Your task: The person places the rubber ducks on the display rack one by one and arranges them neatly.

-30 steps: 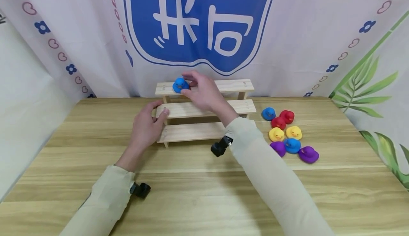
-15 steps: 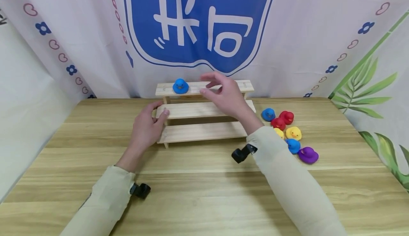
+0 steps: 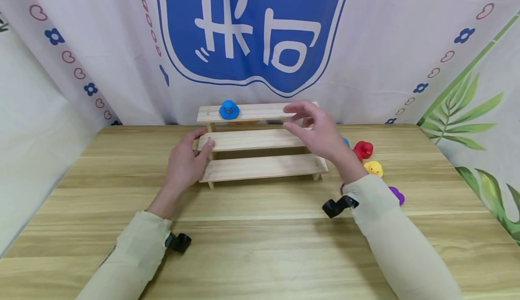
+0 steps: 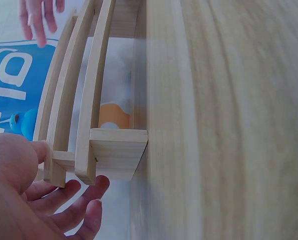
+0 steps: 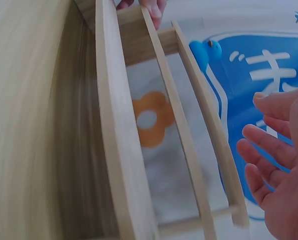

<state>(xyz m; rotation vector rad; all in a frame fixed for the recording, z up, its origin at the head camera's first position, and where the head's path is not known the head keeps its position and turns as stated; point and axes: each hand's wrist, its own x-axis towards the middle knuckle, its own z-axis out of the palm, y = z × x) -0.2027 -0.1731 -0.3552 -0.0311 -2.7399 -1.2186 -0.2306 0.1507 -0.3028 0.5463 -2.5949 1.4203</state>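
Observation:
A three-tier wooden display shelf [image 3: 256,140] stands at the back of the table. My left hand [image 3: 186,161] grips its left end, with the thumb on the middle tier and the fingers behind the edge, as the left wrist view also shows. One blue rubber duck [image 3: 229,110] sits upright on the top tier, left of centre. Toward the shelf's right end hovers my right hand [image 3: 317,130], its fingers loosely bent and apart, holding nothing. In the right wrist view this hand [image 5: 283,155] hangs beside the top tier, away from the duck [image 5: 200,54].
Right of the shelf lies a group of rubber ducks, partly hidden by my right forearm: a red duck [image 3: 364,149], a yellow duck [image 3: 373,168] and a purple duck [image 3: 398,195] show. A printed curtain [image 3: 378,65] hangs right behind the table [image 3: 252,241].
My right hand has let go of the blue duck on the top tier and moved right along the shelf. The forearm now covers more of the ducks. My left hand stays in place.

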